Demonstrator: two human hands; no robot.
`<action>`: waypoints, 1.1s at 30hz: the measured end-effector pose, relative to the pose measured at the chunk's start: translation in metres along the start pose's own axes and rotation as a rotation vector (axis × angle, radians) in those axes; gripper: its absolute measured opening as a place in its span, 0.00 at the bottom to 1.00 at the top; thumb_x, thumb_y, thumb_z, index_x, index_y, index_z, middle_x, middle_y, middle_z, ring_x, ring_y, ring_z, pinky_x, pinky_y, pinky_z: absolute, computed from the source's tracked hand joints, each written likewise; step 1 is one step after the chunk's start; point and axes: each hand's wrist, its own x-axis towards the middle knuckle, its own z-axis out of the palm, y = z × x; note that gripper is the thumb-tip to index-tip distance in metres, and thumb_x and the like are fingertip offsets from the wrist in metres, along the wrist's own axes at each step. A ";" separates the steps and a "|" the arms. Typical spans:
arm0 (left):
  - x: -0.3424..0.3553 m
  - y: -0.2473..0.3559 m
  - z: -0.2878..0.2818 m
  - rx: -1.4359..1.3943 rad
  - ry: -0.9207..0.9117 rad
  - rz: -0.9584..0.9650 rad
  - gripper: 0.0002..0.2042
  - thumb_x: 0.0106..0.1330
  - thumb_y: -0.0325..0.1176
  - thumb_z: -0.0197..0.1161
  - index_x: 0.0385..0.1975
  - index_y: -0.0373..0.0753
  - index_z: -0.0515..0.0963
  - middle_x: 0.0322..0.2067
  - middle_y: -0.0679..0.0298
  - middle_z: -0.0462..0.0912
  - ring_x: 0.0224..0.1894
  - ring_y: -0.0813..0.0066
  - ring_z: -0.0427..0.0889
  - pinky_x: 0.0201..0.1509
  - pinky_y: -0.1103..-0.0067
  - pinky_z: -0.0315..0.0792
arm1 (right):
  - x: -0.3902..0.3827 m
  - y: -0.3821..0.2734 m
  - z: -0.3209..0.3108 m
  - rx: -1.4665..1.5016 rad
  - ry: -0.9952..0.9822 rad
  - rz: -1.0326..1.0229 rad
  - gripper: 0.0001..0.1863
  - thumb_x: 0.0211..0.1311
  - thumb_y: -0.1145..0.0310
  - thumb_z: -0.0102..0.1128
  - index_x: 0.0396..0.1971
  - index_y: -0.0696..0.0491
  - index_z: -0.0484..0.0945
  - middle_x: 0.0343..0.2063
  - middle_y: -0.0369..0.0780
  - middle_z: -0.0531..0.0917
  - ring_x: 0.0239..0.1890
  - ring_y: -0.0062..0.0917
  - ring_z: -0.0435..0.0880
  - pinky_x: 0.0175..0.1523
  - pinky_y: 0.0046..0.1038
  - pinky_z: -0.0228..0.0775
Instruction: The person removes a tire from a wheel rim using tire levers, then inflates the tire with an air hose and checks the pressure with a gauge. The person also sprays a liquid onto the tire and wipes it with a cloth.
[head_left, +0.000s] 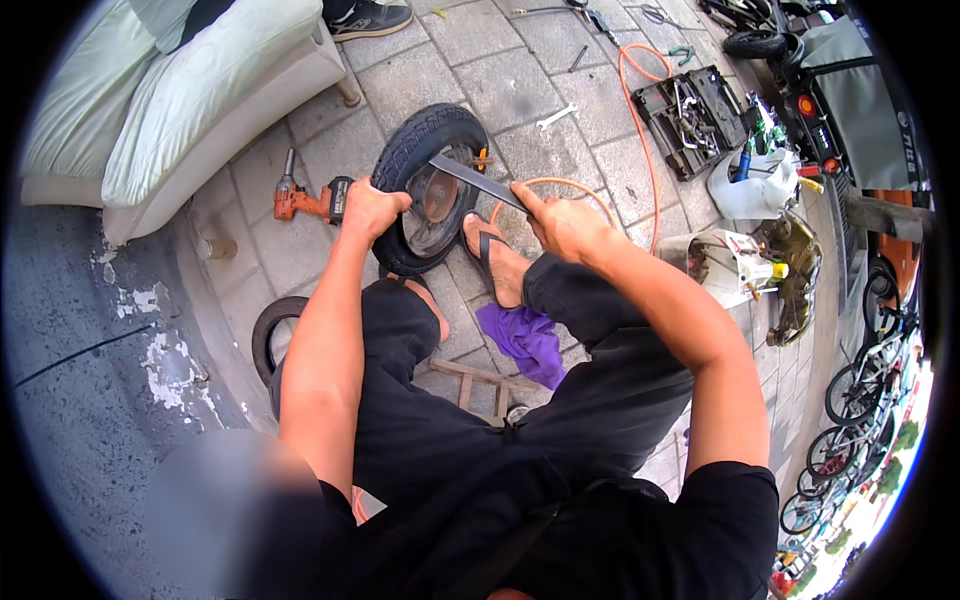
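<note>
A small wheel with a black tyre (pixel 405 150) stands on the paving between my feet, leaning slightly, its brown hub side facing right. My left hand (pixel 375 208) is closed round the tyre's near left edge, thumb on the sidewall. My right hand (pixel 570 228) grips one end of a long flat grey tyre lever (pixel 482 182). The lever's far end lies against the upper inner edge of the tyre; whether it is tucked under the bead I cannot tell. An orange-handled tool (pixel 482 159) pokes out at the rim's right side.
An orange impact wrench (pixel 310 205) lies left, near a pale sofa (pixel 220 100). A purple cloth (pixel 528 345) and loose tyre (pixel 266 335) lie close by. Rightward are a spanner (pixel 557 117), orange hose (pixel 655 160), toolbox (pixel 690 125) and white bucket (pixel 740 190). Another person's shoe (pixel 370 20) shows.
</note>
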 end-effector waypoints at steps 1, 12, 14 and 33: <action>-0.005 -0.010 0.003 0.043 0.037 0.051 0.25 0.45 0.35 0.73 0.42 0.23 0.83 0.38 0.47 0.90 0.40 0.61 0.90 0.48 0.70 0.82 | -0.004 -0.005 -0.004 -0.059 -0.116 -0.002 0.44 0.65 0.68 0.58 0.80 0.52 0.52 0.36 0.56 0.88 0.42 0.51 0.89 0.48 0.49 0.81; -0.048 -0.045 0.012 -0.134 0.087 0.129 0.24 0.49 0.36 0.75 0.46 0.28 0.84 0.39 0.51 0.91 0.43 0.63 0.90 0.53 0.70 0.80 | 0.016 -0.062 -0.119 -0.522 -0.380 -0.216 0.39 0.65 0.76 0.55 0.77 0.61 0.58 0.37 0.54 0.87 0.40 0.47 0.91 0.46 0.44 0.83; -0.056 -0.045 0.012 -0.127 0.111 0.146 0.25 0.49 0.37 0.76 0.47 0.29 0.84 0.40 0.51 0.91 0.44 0.63 0.90 0.54 0.70 0.80 | 0.023 -0.072 -0.124 -0.603 -0.352 -0.272 0.36 0.66 0.76 0.54 0.75 0.61 0.63 0.36 0.54 0.87 0.40 0.46 0.91 0.46 0.44 0.84; -0.084 0.016 -0.024 0.176 0.005 0.197 0.34 0.50 0.46 0.84 0.51 0.25 0.83 0.46 0.44 0.90 0.50 0.56 0.90 0.58 0.67 0.80 | 0.068 -0.225 -0.228 -1.439 0.003 -0.678 0.07 0.62 0.61 0.72 0.39 0.39 0.93 0.39 0.30 0.93 0.46 0.27 0.92 0.44 0.30 0.83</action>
